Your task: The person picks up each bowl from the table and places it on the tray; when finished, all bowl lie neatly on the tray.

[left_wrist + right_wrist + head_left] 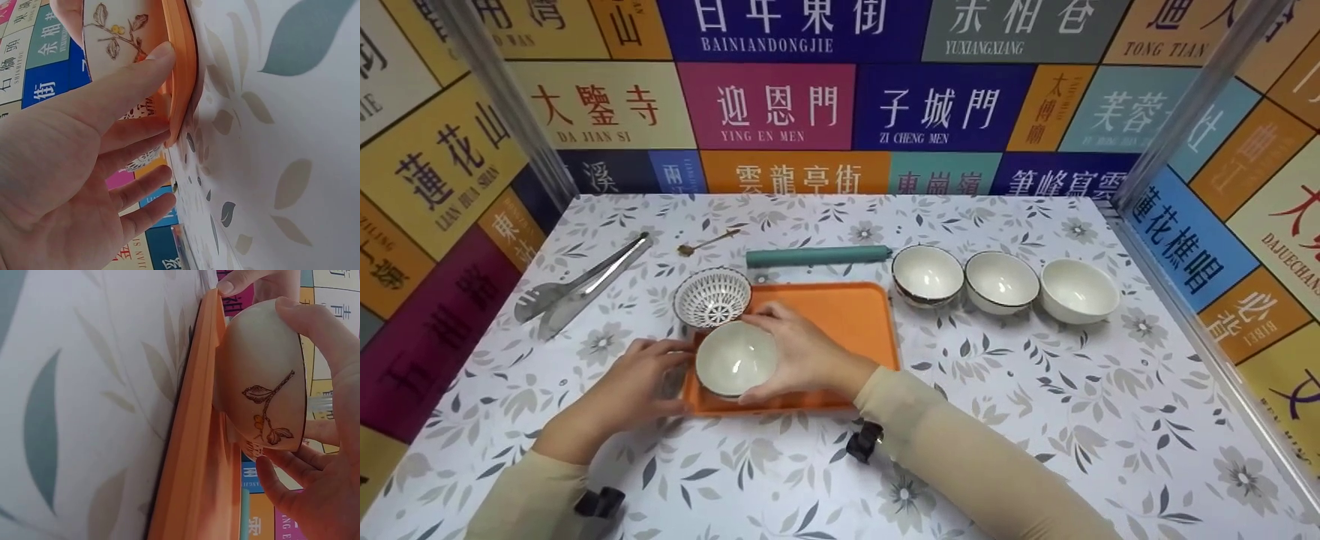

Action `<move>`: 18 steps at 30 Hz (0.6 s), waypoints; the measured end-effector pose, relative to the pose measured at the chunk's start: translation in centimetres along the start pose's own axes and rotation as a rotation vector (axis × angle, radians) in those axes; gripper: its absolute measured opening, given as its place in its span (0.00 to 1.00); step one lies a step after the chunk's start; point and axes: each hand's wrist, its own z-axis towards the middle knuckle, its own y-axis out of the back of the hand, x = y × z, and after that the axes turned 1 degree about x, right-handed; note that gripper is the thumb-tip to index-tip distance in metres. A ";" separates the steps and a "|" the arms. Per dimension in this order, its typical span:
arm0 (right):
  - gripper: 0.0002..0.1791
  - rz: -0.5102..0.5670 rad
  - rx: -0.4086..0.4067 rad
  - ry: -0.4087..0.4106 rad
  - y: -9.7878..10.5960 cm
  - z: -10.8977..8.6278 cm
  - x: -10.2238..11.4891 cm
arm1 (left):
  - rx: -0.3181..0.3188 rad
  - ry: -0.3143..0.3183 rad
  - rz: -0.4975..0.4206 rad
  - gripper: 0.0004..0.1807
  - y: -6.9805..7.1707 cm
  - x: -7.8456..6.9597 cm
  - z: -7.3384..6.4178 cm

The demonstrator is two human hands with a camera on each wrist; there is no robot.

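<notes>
My right hand (810,352) holds a cream bowl (735,360) with a dark rim, thumb at its near side and fingers at its far side. A branch-and-leaf design marks the bowl (267,382) in the right wrist view. It sits at or just above the left part of an orange tray (840,322); a gap beneath is hard to judge. My left hand (649,382) is at the tray's left edge, its fairly straight fingers by the rim (183,73). Beyond the held bowl, a black-and-white patterned bowl (712,296) stands at the tray's far left corner.
Three more bowls line up to the right: one (928,274), a second (1002,281) and a plain one (1080,291). A green stick-like roll (819,256) lies behind the tray. Metal tongs (592,281) and a small gold utensil (709,241) lie at the left.
</notes>
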 end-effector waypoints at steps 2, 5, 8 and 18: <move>0.62 0.008 0.002 0.003 -0.1 0.1 0.0 | -0.008 -0.010 0.003 0.37 0.0 0.0 0.0; 0.63 0.014 0.005 0.013 -0.2 0.0 0.0 | -0.021 -0.021 0.011 0.36 -0.1 0.1 0.0; 0.63 0.013 0.017 0.016 -0.2 0.0 0.0 | -0.028 -0.034 0.023 0.36 -0.2 0.1 0.0; 0.66 0.000 0.038 0.037 0.2 -0.4 -0.2 | -0.018 -0.008 -0.002 0.37 -0.2 0.1 0.0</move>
